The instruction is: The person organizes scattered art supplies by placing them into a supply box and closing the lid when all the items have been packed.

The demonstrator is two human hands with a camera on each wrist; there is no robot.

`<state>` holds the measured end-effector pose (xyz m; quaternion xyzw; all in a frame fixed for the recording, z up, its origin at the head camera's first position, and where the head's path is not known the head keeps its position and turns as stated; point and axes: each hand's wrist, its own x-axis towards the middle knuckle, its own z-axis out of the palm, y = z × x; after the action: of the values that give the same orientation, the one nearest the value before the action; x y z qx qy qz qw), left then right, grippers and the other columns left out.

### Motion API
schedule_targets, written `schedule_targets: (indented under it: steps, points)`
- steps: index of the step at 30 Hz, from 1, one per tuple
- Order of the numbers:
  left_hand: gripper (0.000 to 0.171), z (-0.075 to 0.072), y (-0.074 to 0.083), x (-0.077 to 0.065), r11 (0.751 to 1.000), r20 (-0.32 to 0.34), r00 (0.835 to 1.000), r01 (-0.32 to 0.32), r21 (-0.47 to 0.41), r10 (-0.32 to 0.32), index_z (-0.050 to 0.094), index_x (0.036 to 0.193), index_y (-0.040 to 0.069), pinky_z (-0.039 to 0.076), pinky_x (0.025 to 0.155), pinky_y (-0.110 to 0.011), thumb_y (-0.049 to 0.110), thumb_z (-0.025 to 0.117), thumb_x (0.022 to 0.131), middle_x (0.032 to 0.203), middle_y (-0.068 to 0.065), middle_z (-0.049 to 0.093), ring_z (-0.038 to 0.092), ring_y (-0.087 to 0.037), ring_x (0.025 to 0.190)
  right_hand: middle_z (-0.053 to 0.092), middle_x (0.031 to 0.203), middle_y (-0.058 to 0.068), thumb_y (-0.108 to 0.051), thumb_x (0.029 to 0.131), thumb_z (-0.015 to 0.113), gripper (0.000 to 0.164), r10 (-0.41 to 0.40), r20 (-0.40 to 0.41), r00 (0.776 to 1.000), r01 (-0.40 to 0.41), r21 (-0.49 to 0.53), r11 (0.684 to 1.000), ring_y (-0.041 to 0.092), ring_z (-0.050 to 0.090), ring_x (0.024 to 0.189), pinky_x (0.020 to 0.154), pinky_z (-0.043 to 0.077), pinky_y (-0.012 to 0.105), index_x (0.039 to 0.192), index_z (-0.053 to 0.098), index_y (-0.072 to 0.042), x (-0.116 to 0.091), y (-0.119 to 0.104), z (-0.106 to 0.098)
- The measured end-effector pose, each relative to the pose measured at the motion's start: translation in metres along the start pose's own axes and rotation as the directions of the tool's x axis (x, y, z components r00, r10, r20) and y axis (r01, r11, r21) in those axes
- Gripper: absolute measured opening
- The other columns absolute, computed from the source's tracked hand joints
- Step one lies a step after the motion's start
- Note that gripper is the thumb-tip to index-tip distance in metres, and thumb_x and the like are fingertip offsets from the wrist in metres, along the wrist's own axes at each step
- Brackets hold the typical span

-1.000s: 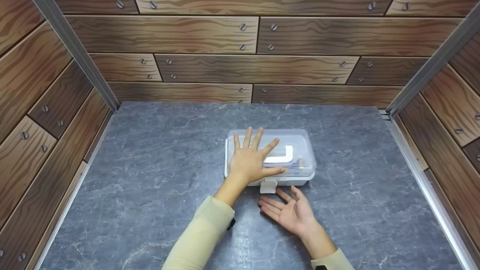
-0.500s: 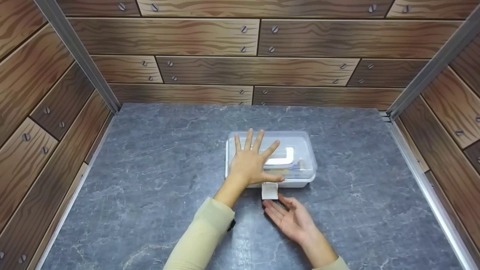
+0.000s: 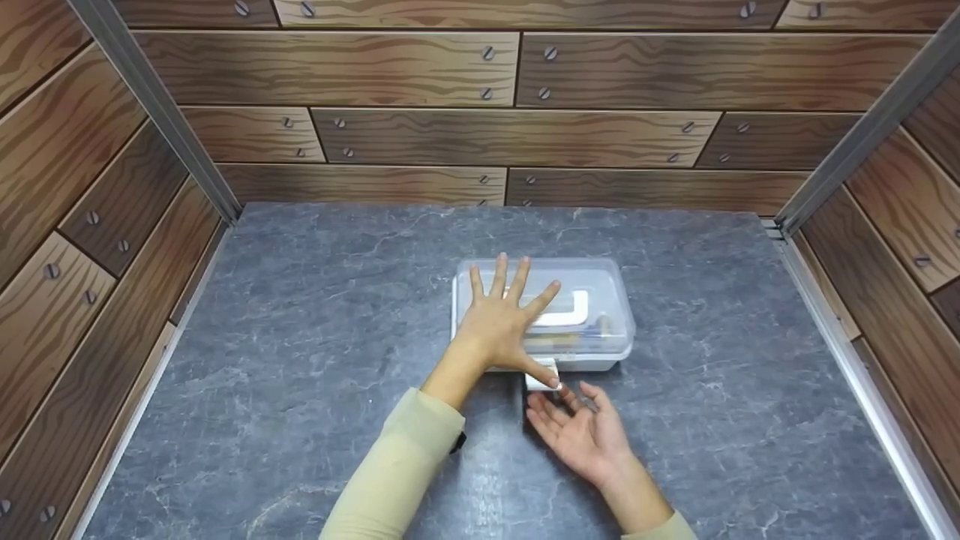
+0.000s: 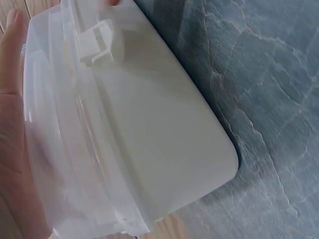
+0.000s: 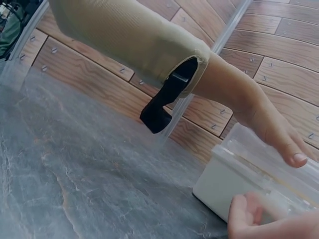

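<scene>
A white plastic storage box (image 4: 164,124) with a clear lid (image 3: 604,274) stands on the table, and a white handle (image 3: 579,307) lies flat on the lid. My left hand (image 3: 491,326) rests on the lid with its fingers spread wide. Its thumb reaches down over the white latch (image 4: 97,44) at the box's front, which sticks outward. Palm up, my right hand (image 3: 589,442) lies just in front of the box, fingers loosely bent. Its fingertips are right at the latch's lower edge. Small items show dimly through the lid.
The grey marble-patterned tabletop (image 3: 337,300) spreads around the box. Wood-plank-patterned walls (image 3: 420,71) rise at the back and both sides, with metal frame posts (image 3: 161,112) at the corners. A black wrist strap (image 5: 174,94) shows at the left sleeve.
My left thumb has come down from the lid's edge onto the latch. The right hand first drew back slightly with the latch tilting outward, and its fingers have since shifted at the latch.
</scene>
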<state>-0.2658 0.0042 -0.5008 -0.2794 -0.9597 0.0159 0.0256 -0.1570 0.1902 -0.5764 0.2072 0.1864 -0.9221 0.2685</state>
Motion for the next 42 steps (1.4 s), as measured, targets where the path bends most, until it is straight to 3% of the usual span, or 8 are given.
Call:
schedule_targets:
  steps: [23, 28, 30, 32, 35, 38, 40, 42]
  points:
    - [0.105, 0.003, 0.002, 0.004, 0.998, -0.018, 0.997, 0.070, -0.001, -0.070, 0.003, 0.158, 0.047, 0.000, 0.111, -0.078, 0.092, 0.046, 0.073, 0.168, -0.014, 0.002, -0.002, -0.045, 0.151, 0.064, 0.108, 0.010, -0.022, 0.106, 0.041, 0.013, -0.093, -0.005, 0.996, 0.091, -0.155, 0.984, 0.024, 0.064, 0.102, 0.105, 0.049, 0.040, 0.107, 0.052, -0.014, 0.009, -0.002, 0.014]
    - [0.108, 0.001, 0.004, 0.006, 0.996, -0.015, 0.996, 0.083, 0.017, -0.083, 0.000, 0.157, 0.048, 0.001, 0.112, -0.077, 0.093, 0.046, 0.071, 0.168, -0.012, 0.000, -0.001, -0.045, 0.152, 0.066, 0.103, 0.006, -0.017, 0.104, 0.044, 0.006, -0.178, -0.028, 0.984, 0.153, -0.395, 0.906, 0.021, 0.065, 0.097, 0.098, 0.053, 0.042, 0.107, 0.050, -0.017, -0.001, -0.005, 0.018]
    - [0.108, 0.001, 0.004, 0.007, 0.996, -0.011, 0.996, 0.085, 0.024, -0.084, -0.001, 0.157, 0.048, 0.002, 0.112, -0.077, 0.093, 0.045, 0.071, 0.168, -0.012, -0.001, -0.001, -0.045, 0.152, 0.065, 0.101, 0.006, -0.011, 0.101, 0.050, 0.008, -0.299, 0.013, 0.954, 0.256, -0.551, 0.794, 0.020, 0.066, 0.094, 0.092, 0.056, 0.041, 0.110, 0.049, -0.014, -0.004, -0.007, 0.022]
    - [0.108, 0.000, 0.004, 0.007, 0.996, -0.011, 0.997, 0.083, 0.031, -0.082, 0.000, 0.157, 0.048, 0.003, 0.112, -0.078, 0.094, 0.045, 0.070, 0.168, -0.012, 0.000, 0.000, -0.045, 0.151, 0.063, 0.101, 0.008, -0.003, 0.097, 0.057, 0.019, -0.460, 0.143, 0.876, 0.420, -0.695, 0.583, 0.019, 0.064, 0.091, 0.085, 0.058, 0.035, 0.113, 0.048, -0.006, -0.007, -0.010, 0.026]
    - [0.108, 0.001, 0.004, 0.007, 0.996, -0.013, 0.997, 0.081, 0.039, -0.081, 0.000, 0.157, 0.048, 0.004, 0.112, -0.078, 0.094, 0.044, 0.070, 0.168, -0.012, 0.000, 0.001, -0.045, 0.151, 0.061, 0.103, 0.011, 0.000, 0.085, 0.074, 0.036, -0.637, 0.452, 0.625, 0.584, -0.811, -0.003, 0.018, 0.061, 0.093, 0.082, 0.054, 0.026, 0.114, 0.054, 0.002, -0.007, -0.021, 0.029]
    - [0.109, 0.002, 0.005, 0.006, 0.996, -0.011, 0.997, 0.080, 0.041, -0.080, 0.000, 0.158, 0.048, 0.004, 0.112, -0.078, 0.094, 0.045, 0.070, 0.168, -0.012, 0.001, 0.001, -0.046, 0.151, 0.062, 0.113, 0.015, -0.011, 0.073, 0.087, 0.050, -0.573, 0.736, 0.360, 0.465, -0.674, -0.573, 0.027, 0.057, 0.105, 0.095, 0.046, 0.032, 0.114, 0.062, 0.000, -0.003, -0.036, 0.030]
    - [0.109, 0.002, 0.005, 0.006, 0.996, -0.011, 0.997, 0.077, 0.042, -0.077, 0.000, 0.158, 0.048, 0.004, 0.112, -0.078, 0.094, 0.045, 0.070, 0.168, -0.013, 0.002, 0.001, -0.046, 0.151, 0.059, 0.127, 0.017, -0.027, 0.069, 0.092, 0.065, -0.460, 0.834, 0.304, 0.308, -0.543, -0.781, 0.035, 0.051, 0.121, 0.107, 0.039, 0.046, 0.123, 0.063, -0.007, -0.001, -0.046, 0.031]
    - [0.108, 0.003, 0.006, 0.006, 0.997, -0.016, 0.997, 0.072, 0.042, -0.071, 0.001, 0.158, 0.047, 0.004, 0.111, -0.078, 0.094, 0.045, 0.070, 0.168, -0.013, 0.003, 0.001, -0.046, 0.151, 0.049, 0.144, 0.020, -0.042, 0.065, 0.092, 0.086, -0.369, 0.861, 0.349, 0.211, -0.456, -0.865, 0.045, 0.038, 0.137, 0.114, 0.026, 0.063, 0.138, 0.056, -0.012, 0.003, -0.054, 0.034]
